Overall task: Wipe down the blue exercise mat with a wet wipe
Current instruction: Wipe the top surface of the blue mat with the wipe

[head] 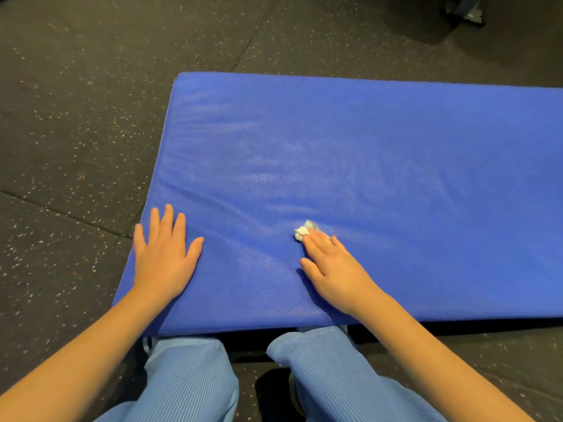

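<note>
Head view: blue mat (pixel 380 153) runs lengthwise left to right on the floor; left hand (pixel 164 254) rests flat, fingers spread; right hand (pixel 335 269) presses a crumpled wipe (pixel 303 231) with straight fingers.

Diffuse overhead light, moderately bright and even. The blue mat (pixel 396 162) carries pale streaks of sheen across the centre and left of the frame, without hard glare. Soft, short shadows lie along the lower-left edge of the right hand (pixel 335 269) and under the mat's near edge; the darkest shadow sits at bottom centre. The speckled floor (pixel 76 132) dims toward the upper right corner. The left hand (pixel 166 257) at its fingertips and the wet wipe (pixel 303 231) are slightly smeared. Wide-angle distortion bows the mat's edges and stretches both forearms toward the lower corners. Detail is soft overall.
</note>
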A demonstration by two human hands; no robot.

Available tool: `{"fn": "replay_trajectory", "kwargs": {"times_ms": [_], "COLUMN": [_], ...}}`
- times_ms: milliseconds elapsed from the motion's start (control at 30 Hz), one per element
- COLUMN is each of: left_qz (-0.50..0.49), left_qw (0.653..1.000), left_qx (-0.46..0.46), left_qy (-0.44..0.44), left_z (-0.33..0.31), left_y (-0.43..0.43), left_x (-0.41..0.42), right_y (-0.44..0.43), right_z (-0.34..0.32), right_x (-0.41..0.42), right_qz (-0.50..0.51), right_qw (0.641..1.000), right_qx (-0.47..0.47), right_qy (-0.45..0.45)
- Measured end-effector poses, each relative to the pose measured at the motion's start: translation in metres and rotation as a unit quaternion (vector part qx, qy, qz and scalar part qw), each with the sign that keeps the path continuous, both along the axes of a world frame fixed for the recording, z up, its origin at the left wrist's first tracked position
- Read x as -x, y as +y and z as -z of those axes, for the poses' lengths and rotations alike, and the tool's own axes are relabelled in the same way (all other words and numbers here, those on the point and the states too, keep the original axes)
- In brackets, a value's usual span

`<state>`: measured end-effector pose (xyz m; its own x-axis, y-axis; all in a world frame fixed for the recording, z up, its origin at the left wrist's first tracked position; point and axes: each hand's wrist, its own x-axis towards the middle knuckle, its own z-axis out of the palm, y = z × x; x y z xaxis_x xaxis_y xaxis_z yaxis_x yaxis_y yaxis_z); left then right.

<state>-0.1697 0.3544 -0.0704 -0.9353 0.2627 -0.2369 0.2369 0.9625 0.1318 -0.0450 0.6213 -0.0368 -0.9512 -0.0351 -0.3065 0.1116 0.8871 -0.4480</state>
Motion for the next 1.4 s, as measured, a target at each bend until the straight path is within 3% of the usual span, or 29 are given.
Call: {"fn": "replay_trajectory", "kwargs": {"times_ms": [67, 167, 300, 400, 500, 600, 733, 833, 933, 1033, 1133, 1233, 1400], "left_qz": [0.048, 0.049, 0.048, 0.043, 0.037, 0.028, 0.033, 0.041, 0.039, 0.044, 0.048, 0.048, 0.048], "left_qw": [0.998, 0.997, 0.997, 0.996, 0.996, 0.996, 0.996, 0.997, 0.997, 0.997, 0.997, 0.997, 0.997], "left_qx": [-0.018, -0.032, -0.046, -0.052, -0.065, -0.07, -0.069, -0.041, -0.037, -0.032, -0.03, -0.032, -0.039], "left_qy": [-0.028, -0.049, -0.05, -0.051, -0.052, -0.045, -0.051, -0.055, -0.052, -0.048, -0.051, -0.045, -0.044], "left_z": [0.001, 0.0, -0.002, -0.003, -0.005, -0.008, -0.007, -0.002, -0.003, -0.004, -0.004, -0.004, -0.001], "left_y": [0.002, 0.001, 0.0, 0.0, 0.002, 0.004, 0.023, 0.032, 0.03, 0.029, 0.03, 0.029, 0.027], "left_x": [0.002, 0.003, 0.0, -0.001, -0.002, 0.004, 0.019, 0.018, 0.015, 0.014, 0.014, 0.013, 0.012], "right_y": [-0.016, -0.014, 0.01, 0.0, -0.02, -0.014, 0.012, 0.005, -0.015, -0.005, 0.016, 0.009, -0.01], "right_z": [-0.006, -0.013, 0.002, 0.011, -0.002, -0.006, 0.015, 0.026, 0.019, 0.014, 0.021, 0.024, 0.012], "right_x": [-0.009, -0.024, 0.014, 0.036, 0.018, 0.005, 0.052, 0.08, 0.066, 0.06, 0.083, 0.094, 0.074], "right_qz": [-0.073, -0.142, -0.041, 0.029, -0.073, -0.145, -0.042, 0.048, -0.049, -0.114, -0.048, 0.042, -0.035], "right_qw": [0.997, 0.99, 0.998, 0.999, 0.997, 0.989, 0.997, 0.999, 0.998, 0.994, 0.998, 0.999, 0.999], "right_qx": [0.033, 0.008, -0.053, -0.026, 0.032, 0.009, -0.06, -0.018, 0.023, -0.004, -0.046, -0.012, 0.008], "right_qy": [0.018, 0.008, 0.0, -0.022, 0.008, 0.005, 0.007, -0.004, 0.03, 0.002, -0.011, -0.01, 0.005]}}
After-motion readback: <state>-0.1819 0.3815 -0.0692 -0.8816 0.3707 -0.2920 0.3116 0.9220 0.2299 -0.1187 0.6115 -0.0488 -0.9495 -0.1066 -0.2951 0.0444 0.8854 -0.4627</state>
